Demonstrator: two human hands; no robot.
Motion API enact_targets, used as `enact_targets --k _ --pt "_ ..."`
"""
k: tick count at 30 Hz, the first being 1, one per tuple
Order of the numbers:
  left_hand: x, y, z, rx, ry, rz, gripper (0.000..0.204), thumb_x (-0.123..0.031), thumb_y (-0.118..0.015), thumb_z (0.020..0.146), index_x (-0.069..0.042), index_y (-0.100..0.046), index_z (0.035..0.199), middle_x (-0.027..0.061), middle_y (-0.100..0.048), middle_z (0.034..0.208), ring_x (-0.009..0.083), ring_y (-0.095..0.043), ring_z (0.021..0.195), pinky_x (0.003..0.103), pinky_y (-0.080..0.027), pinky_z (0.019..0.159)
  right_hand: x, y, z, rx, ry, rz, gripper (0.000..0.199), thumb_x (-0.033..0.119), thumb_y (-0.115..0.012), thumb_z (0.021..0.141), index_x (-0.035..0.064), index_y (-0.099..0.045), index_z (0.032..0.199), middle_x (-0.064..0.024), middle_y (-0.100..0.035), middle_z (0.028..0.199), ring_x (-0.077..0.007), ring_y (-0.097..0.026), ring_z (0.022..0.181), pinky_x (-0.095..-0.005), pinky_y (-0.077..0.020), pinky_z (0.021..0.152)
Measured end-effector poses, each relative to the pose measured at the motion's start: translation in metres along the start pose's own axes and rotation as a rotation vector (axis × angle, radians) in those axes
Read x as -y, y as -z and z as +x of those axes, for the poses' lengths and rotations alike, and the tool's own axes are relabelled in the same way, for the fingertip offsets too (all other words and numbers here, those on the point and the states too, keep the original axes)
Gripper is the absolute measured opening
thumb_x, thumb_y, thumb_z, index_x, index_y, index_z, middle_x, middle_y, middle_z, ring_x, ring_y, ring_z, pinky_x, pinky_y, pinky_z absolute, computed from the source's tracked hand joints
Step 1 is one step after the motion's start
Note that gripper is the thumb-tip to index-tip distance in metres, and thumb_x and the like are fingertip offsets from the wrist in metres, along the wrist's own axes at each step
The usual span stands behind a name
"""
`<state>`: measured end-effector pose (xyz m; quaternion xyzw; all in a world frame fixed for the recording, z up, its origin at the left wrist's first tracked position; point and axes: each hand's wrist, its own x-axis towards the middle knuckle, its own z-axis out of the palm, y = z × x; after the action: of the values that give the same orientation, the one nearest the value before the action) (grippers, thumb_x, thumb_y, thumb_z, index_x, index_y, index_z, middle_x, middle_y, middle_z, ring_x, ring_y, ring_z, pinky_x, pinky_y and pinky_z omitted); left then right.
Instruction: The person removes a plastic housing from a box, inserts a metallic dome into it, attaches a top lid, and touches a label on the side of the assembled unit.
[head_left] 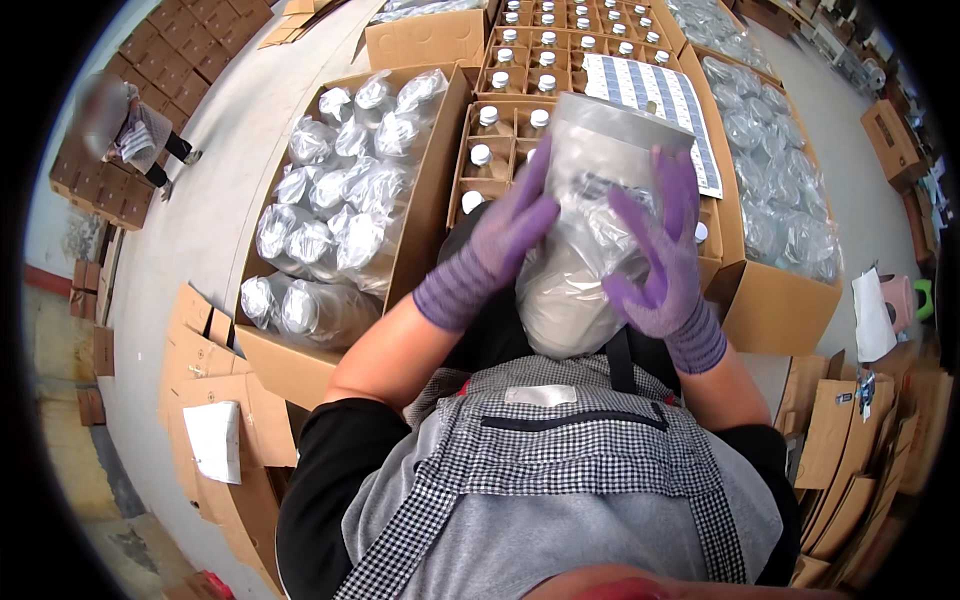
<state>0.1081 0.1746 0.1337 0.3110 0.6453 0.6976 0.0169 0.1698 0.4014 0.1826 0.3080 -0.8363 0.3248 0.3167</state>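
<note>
Cardboard makes up most of the surroundings. At far left, another person (130, 125) stands beside low stacks of brown cartons (100, 185). Flattened box blanks (215, 400) lie on the grey floor near our left side. Next comes an open carton (425, 215) filled with bottles wrapped in clear plastic bags (330, 215).

Our left hand (500, 240), in a purple knit glove, presses against the left side of a clear plastic bag (585, 230) with the fingers extended and close together. The bag holds a white-capped bottle and is raised in front of our chest, above the checked apron (560, 470). Our right hand (660, 260), also gloved in purple, supports the right side of the bag with the fingers spread apart.

Behind the bag, a divided carton (520, 70) holds upright white-capped bottles, and a sheet of labels (655, 100) lies across it. At right, another carton (775, 300) holds more bagged bottles
</note>
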Motion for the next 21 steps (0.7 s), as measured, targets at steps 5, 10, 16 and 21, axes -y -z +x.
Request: enact_targets --k 5,10,16,21 --pt "0.005 0.048 0.006 -0.11 0.198 0.179 0.039 -0.02 -0.046 0.104 0.006 -0.056 0.132 0.0214 -0.06 0.133 0.0285 -0.061 0.122 0.039 -0.049 0.102 0.001 0.004 -0.063 0.213 -0.101 0.155 0.059 0.026 -0.078 0.073 0.0051 -0.069 0.127 -0.0254 -0.029 0.16 -0.0459 -0.022 0.15 -0.0556 -0.0227 0.121" --pt "-0.024 0.055 0.142 0.204 -0.496 0.727 0.024 -0.01 -0.047 0.103 0.001 -0.063 0.117 0.0187 -0.07 0.108 0.0275 -0.07 0.099 0.038 -0.056 0.09 0.003 -0.005 -0.082 0.165 -0.243 0.382 0.053 0.019 -0.079 0.074 0.0028 -0.068 0.123 -0.0277 -0.023 0.162 -0.0461 -0.026 0.149 -0.0529 -0.0265 0.12" --pt "0.021 0.021 0.102 0.215 -0.06 0.23 0.038 -0.023 -0.045 0.1 0.003 -0.072 0.091 0.0144 -0.074 0.093 0.0221 -0.07 0.091 0.037 -0.05 0.096 -0.023 0.043 -0.101 0.669 -0.601 0.78 0.045 0.01 -0.071 0.084 0.003 -0.065 0.127 -0.0269 -0.038 0.154 -0.0357 -0.037 0.146 -0.0451 -0.028 0.121" --pt "0.025 0.028 0.092 0.104 0.007 0.211 0.041 -0.02 -0.041 0.096 0.005 -0.072 0.087 0.0175 -0.073 0.093 0.0303 -0.069 0.096 0.046 -0.042 0.111 -0.059 0.063 -0.022 0.179 -0.527 0.433 0.047 0.015 -0.069 0.087 0.0025 -0.062 0.131 -0.023 -0.053 0.141 -0.0339 -0.053 0.13 -0.043 -0.0441 0.109"
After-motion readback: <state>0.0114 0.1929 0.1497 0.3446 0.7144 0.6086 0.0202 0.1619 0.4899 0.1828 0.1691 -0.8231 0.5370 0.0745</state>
